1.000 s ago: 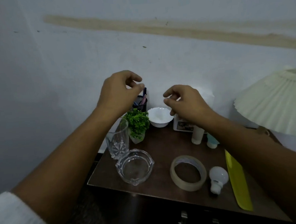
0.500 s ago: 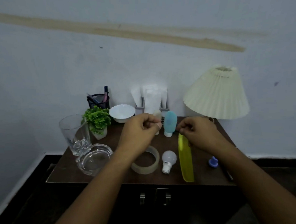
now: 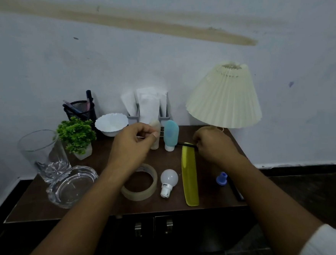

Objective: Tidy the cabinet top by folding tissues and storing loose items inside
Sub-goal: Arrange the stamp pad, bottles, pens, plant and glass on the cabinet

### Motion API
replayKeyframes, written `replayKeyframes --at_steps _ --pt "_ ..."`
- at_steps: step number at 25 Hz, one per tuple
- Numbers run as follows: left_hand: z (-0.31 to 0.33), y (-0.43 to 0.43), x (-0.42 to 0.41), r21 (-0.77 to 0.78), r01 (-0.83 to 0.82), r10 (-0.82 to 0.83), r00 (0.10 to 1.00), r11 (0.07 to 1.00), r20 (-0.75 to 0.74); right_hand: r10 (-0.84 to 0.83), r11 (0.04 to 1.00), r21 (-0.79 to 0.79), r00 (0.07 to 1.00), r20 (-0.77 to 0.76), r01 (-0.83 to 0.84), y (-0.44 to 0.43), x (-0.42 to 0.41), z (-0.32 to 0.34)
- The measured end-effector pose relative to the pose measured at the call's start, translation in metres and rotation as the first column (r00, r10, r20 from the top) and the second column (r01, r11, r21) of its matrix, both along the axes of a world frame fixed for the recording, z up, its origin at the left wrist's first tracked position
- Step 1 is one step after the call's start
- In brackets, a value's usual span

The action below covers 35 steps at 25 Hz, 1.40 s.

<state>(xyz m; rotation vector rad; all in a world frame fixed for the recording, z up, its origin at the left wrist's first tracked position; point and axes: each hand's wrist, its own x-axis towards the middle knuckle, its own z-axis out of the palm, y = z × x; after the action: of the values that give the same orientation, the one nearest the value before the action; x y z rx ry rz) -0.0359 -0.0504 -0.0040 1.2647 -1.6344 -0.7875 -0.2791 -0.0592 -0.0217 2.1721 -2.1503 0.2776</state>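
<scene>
R hand is closed round a thin black stick above the cabinet top; long axis runs L–R, free end toward L hand. L fingertips are pinched together; what they hold can't be told

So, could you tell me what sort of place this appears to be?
Probably a bedroom or similar room at home, though I cannot be sure: a low dark cabinet against a plain wall carries a pleated lamp, a yellow comb and toiletry tubes.
</scene>
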Motion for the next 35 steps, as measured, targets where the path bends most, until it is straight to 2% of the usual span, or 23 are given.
replayKeyframes --at_steps 4,11,13,17,18,20,24,28,30,32,35 --pt "-0.003 -0.002 0.007 -0.006 -0.010 0.010 0.999 1.000 0.033 -0.018 0.988 0.152 0.999 -0.028 0.022 -0.005 0.012 -0.009" --pt "-0.003 -0.002 0.010 -0.017 -0.007 0.008 0.998 1.000 0.057 -0.157 0.982 0.089 0.981 -0.112 0.168 0.002 0.020 -0.003" --pt "-0.004 -0.001 0.010 -0.023 0.003 -0.002 0.998 1.000 0.064 -0.168 0.984 0.054 0.985 -0.044 0.171 0.005 0.018 0.004" --pt "-0.006 0.005 0.005 -0.031 0.043 -0.039 0.994 0.999 0.106 -0.194 0.975 0.168 0.929 0.316 0.146 0.025 0.018 0.022" --pt "-0.007 0.006 0.004 -0.034 0.052 -0.048 0.992 0.998 0.119 -0.206 0.969 0.203 0.910 0.360 0.140 0.034 0.020 0.026" --pt "-0.007 0.010 0.003 -0.043 0.072 -0.065 0.987 0.996 0.147 -0.214 0.965 0.221 0.915 0.343 0.143 0.052 0.025 0.031" --pt "-0.010 0.018 0.001 -0.092 0.133 -0.109 0.968 0.987 0.226 -0.157 0.986 -0.038 0.980 0.118 0.163 0.080 0.047 0.050" --pt "-0.013 0.023 0.000 -0.115 0.143 -0.117 0.971 0.983 0.210 -0.141 0.972 -0.175 0.983 0.115 0.159 0.097 0.061 0.078" --pt "-0.012 0.023 0.000 -0.146 0.140 -0.112 0.976 0.979 0.188 -0.043 0.942 -0.319 0.982 0.182 0.101 0.102 0.065 0.087" --pt "-0.012 0.022 0.002 -0.186 0.114 -0.085 0.984 0.976 0.157 0.101 0.916 -0.399 0.932 0.347 0.050 0.102 0.067 0.090" --pt "-0.009 0.019 0.007 -0.232 0.066 -0.047 0.995 0.971 0.086 0.202 0.938 -0.346 0.785 0.585 0.016 0.093 0.064 0.086"
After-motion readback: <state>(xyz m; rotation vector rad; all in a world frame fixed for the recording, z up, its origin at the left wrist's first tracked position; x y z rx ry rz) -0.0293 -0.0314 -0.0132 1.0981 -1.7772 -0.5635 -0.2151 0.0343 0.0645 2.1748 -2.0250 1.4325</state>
